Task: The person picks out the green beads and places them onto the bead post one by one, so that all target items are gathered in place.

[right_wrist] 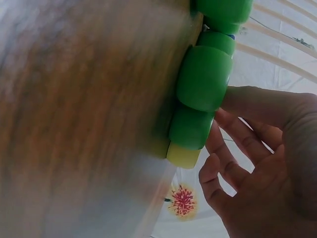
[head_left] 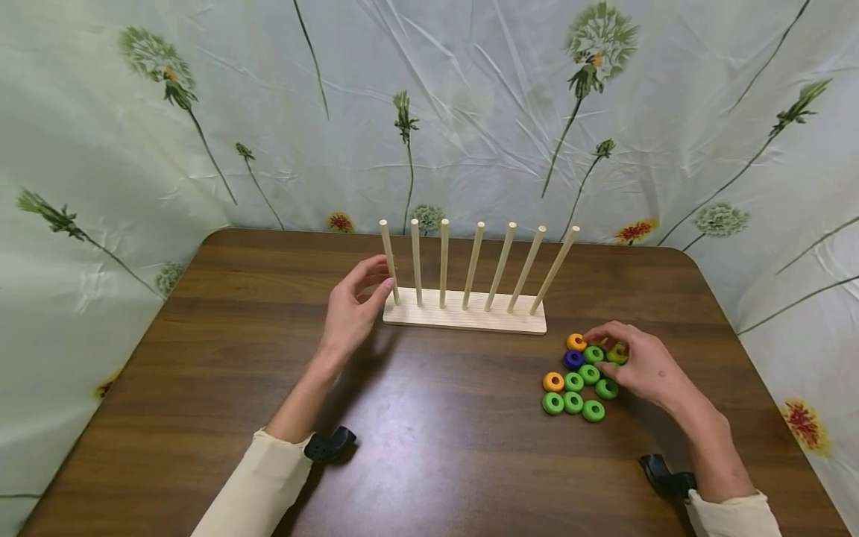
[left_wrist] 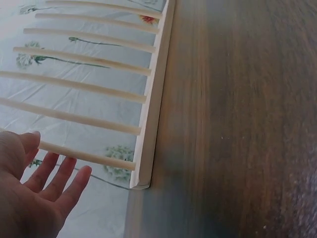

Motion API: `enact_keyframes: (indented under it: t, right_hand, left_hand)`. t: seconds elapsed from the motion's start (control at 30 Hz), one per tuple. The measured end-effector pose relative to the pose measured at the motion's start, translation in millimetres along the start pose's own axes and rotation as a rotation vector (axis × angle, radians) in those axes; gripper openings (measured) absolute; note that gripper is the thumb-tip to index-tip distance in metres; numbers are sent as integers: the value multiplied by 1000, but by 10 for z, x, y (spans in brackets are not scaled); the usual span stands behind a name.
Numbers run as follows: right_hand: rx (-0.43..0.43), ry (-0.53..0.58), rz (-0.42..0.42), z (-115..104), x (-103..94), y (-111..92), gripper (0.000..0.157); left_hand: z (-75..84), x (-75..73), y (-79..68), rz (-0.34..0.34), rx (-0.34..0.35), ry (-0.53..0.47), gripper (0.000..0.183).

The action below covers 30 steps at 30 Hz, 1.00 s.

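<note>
A pale wooden rack [head_left: 463, 321] with a row of several upright pegs stands on the table. My left hand [head_left: 352, 309] is at its left end, thumb and fingers loosely round the leftmost peg [left_wrist: 94, 157]. In the left wrist view the thumb lies on one side of that peg and the fingertips on the other. To the right, my right hand [head_left: 644, 365] reaches over a cluster of small rings, thumb and forefinger apart on either side of a green ring [head_left: 593, 354]. A yellow ring [head_left: 617, 353] is partly hidden under its fingers.
Other green rings [head_left: 573, 403], two orange rings [head_left: 553, 382] and a dark blue ring [head_left: 573, 359] lie flat, close together, at the front right of the rack. Behind the brown table [head_left: 456, 447] hangs a flowered cloth [head_left: 483, 112]. No rings are on the pegs.
</note>
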State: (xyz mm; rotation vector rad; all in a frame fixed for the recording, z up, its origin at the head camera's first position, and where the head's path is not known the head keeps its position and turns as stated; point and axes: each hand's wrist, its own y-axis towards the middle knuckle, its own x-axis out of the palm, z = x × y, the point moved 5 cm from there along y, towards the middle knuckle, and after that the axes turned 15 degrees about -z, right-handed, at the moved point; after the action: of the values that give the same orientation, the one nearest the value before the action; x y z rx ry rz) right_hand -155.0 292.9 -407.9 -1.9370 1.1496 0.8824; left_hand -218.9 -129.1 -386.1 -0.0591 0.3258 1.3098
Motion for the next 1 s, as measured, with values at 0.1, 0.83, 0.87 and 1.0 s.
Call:
enact_keyframes:
  t: [0.1, 0.83, 0.87, 1.0]
  right_hand:
    - [-4, -10, 18, 2, -29, 1, 42]
    - [-144, 93, 246, -167, -217, -96, 48]
    - [-150, 108, 250, -176, -225, -92, 48]
    - [-160, 146, 260, -216, -250, -72, 46]
  left_hand:
    - [11, 22, 17, 2, 10, 9, 39]
    - [3, 60, 92, 72, 77, -7, 22]
    - [4, 60, 95, 77, 76, -9, 21]
    - [7, 60, 106, 107, 85, -9, 21]
